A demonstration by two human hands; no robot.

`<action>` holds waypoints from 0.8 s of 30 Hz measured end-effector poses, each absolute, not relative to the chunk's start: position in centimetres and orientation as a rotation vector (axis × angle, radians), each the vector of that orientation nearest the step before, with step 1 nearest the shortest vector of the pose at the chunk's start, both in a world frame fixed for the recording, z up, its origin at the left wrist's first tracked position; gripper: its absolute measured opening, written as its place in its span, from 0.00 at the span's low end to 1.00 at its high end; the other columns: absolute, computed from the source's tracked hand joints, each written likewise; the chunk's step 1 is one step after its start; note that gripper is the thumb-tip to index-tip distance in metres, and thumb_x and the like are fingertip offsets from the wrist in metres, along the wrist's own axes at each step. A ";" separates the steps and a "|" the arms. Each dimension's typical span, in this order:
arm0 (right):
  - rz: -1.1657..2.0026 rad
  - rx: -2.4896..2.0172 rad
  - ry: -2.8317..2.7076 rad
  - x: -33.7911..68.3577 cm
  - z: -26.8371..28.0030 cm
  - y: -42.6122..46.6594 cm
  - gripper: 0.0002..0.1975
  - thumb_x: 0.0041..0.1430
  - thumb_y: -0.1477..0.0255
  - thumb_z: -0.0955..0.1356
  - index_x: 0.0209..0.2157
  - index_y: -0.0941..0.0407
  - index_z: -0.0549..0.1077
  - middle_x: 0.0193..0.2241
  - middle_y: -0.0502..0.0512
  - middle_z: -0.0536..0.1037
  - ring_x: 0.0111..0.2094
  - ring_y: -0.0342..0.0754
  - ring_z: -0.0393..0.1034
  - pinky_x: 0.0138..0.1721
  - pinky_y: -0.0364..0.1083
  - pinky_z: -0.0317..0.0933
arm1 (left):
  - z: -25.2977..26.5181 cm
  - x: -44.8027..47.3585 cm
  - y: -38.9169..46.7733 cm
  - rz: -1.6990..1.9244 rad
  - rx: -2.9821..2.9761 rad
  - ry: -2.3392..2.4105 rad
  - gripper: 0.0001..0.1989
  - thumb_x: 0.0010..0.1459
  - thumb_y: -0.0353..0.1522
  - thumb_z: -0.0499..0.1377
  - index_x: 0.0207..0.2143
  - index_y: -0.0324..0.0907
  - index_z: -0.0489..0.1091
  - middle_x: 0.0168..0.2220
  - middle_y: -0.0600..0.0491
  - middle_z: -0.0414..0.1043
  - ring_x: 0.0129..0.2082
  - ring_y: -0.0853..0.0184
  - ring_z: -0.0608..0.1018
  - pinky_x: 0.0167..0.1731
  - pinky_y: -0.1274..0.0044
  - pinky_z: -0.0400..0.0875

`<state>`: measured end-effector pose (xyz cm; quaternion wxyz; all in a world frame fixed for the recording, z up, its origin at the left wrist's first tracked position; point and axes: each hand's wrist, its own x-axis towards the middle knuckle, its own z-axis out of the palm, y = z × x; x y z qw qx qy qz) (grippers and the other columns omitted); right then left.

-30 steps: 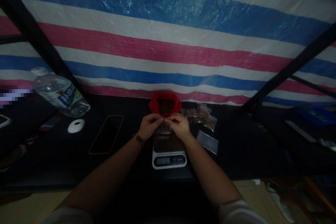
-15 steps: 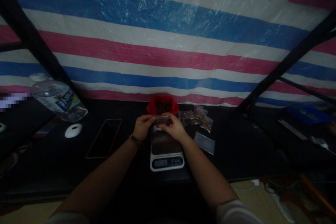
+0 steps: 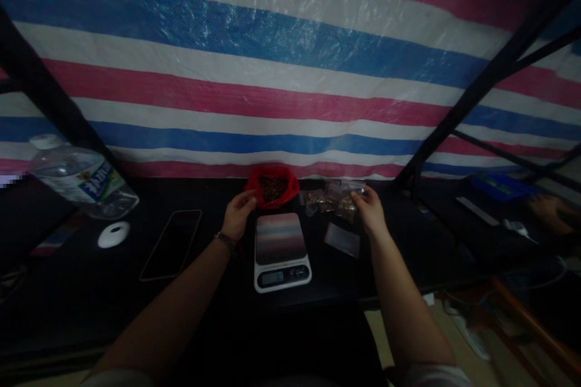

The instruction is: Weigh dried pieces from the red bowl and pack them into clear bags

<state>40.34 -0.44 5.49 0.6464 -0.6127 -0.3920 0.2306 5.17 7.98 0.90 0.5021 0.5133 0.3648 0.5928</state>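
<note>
My right hand (image 3: 370, 208) pinches the top of a small clear zip bag (image 3: 348, 208) holding brown bits, beside similar filled zip bags (image 3: 320, 199). At the left edge of a red plastic bag (image 3: 290, 191) full of brown pieces (image 3: 272, 187) is my left hand (image 3: 238, 214). Its fingers are loosely stretched with the thumb a little apart, and no held thing shows in them. A white kitchen scale (image 3: 281, 242) with a bare, shiny plate lies between my forearms. A flat, empty-looking zip bag (image 3: 342, 240) rests right of the scale.
Left on the black table stand a large plastic bottle (image 3: 84, 178), a white mouse-like object (image 3: 113, 234) and a phone (image 3: 171, 245). A small clear cup (image 3: 311, 210) sits by the filled bags. Another person's hand (image 3: 554, 211) is near a blue object (image 3: 502, 187) at right. Striped sheeting hangs behind.
My hands have parted from above the scale. The right has carried the small bag to the filled bags; the left has moved to the red bag's edge. The view has shifted slightly right.
</note>
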 end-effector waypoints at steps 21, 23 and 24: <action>0.892 -1.330 -0.640 47.5 1.8 -2.8 0.21 0.35 0.61 0.76 0.30 0.59 0.73 0.25 0.52 0.77 0.23 0.46 0.71 0.26 0.45 0.66 | 0.8 5.3 8.2 1.405 1.109 0.892 0.18 0.42 0.40 0.67 0.33 0.37 0.75 0.26 0.53 0.72 0.24 0.74 0.69 0.26 0.81 0.63; 0.865 -1.328 -0.654 47.8 1.9 -2.6 0.20 0.36 0.60 0.76 0.29 0.58 0.73 0.23 0.51 0.77 0.23 0.44 0.70 0.26 0.43 0.65 | 0.7 5.2 8.2 1.403 1.115 0.902 0.18 0.42 0.40 0.67 0.34 0.37 0.75 0.26 0.53 0.71 0.24 0.74 0.69 0.27 0.80 0.63; 0.846 -1.328 -0.668 48.0 2.1 -2.6 0.19 0.37 0.60 0.76 0.28 0.58 0.73 0.23 0.50 0.76 0.23 0.44 0.70 0.25 0.43 0.64 | 0.7 5.2 8.2 1.401 1.118 0.909 0.19 0.42 0.40 0.67 0.34 0.37 0.75 0.26 0.53 0.71 0.24 0.74 0.69 0.27 0.80 0.63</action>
